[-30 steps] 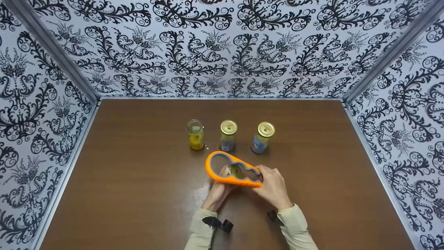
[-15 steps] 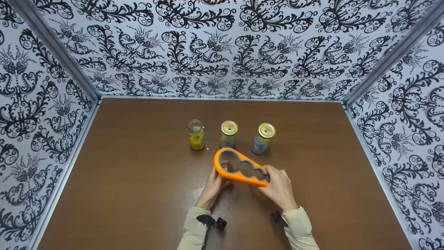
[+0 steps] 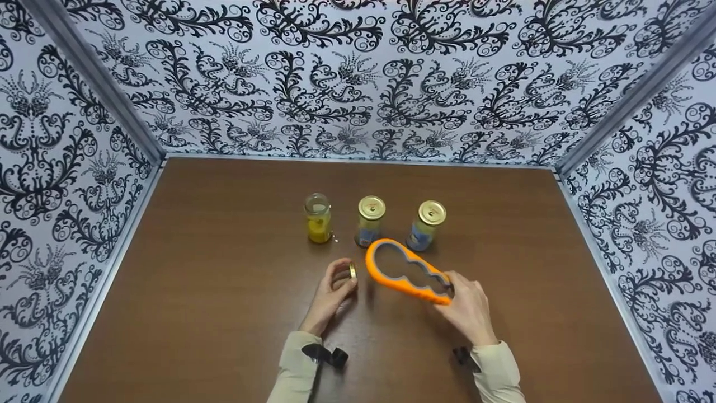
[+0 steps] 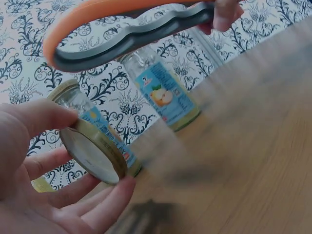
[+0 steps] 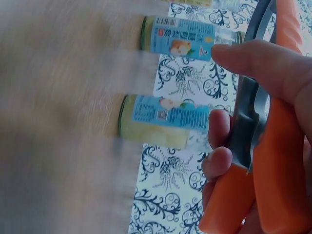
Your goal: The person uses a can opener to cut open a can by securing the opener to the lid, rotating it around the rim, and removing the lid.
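My left hand [image 3: 330,296] pinches a gold jar lid [image 4: 95,151] between thumb and fingers, the lid on edge with its pale inside showing in the left wrist view. My right hand [image 3: 467,305] grips an orange jar opener [image 3: 411,286] by its narrow end. Grey wavy rubber lines its opening, and its wide loop points left toward the lid, held above the table. Behind the hands stands a lidless glass jar [image 3: 319,224] with yellow contents. To its right are two jars with gold lids, a middle jar [image 3: 369,224] and a right jar [image 3: 425,229], both blue-labelled.
The brown tabletop [image 3: 224,280] is bounded by patterned black-and-white walls [image 3: 358,84] at the back and sides. A small bright spot [image 3: 336,240] lies beside the lidless jar.
My left hand has drawn the lid out from under the opener and moved left, turning the lid on edge. My right hand has shifted right with the opener. The jars stand where they were.
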The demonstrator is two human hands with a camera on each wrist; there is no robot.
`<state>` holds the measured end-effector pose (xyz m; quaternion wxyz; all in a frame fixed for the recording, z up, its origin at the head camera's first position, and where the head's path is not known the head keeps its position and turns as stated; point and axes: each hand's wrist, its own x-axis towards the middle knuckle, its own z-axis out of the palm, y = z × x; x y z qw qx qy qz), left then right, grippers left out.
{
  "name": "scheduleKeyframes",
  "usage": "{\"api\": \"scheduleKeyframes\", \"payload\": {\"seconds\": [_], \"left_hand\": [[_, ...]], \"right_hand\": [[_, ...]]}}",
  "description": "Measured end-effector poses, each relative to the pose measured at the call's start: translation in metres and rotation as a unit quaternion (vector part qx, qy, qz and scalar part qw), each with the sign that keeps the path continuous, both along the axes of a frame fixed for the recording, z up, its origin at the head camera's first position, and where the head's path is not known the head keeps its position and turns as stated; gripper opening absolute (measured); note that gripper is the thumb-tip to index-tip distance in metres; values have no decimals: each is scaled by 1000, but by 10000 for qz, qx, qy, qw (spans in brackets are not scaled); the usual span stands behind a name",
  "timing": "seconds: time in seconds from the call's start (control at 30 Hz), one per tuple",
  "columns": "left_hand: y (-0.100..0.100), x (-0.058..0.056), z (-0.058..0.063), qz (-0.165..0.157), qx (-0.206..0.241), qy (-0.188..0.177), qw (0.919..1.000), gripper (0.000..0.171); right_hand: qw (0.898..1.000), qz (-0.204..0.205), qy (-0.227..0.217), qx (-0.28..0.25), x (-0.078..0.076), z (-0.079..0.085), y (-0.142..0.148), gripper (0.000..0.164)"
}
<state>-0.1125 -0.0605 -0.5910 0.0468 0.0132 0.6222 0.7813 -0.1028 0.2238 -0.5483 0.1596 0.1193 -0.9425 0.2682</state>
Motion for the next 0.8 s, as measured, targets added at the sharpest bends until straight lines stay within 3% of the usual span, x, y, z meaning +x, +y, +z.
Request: {"api": "scheduleKeyframes", "payload": {"seconds": [0.13,0.37,0.5,0.63,0.8], "left_hand": [[-9,-3,-2,56,-319,192,9993,47],[-20,-10,4,80,-595,178,9980,48],[-30,-18,4,117,-1246,334,9916,47],[-39,-28,7,227,-2133,670,9744,46],[-48,-37,8,361,-3358,934,9366,46]], "right_hand": [[10000,-40,-50,41,1,-1,7,47],[9992,-267,-307,41,4,-1,18,49],[9987,-374,-339,22,6,-2,22,48],[9981,-444,-435,31,7,-2,24,47],[9978,-480,-464,29,8,-2,25,46]]}}
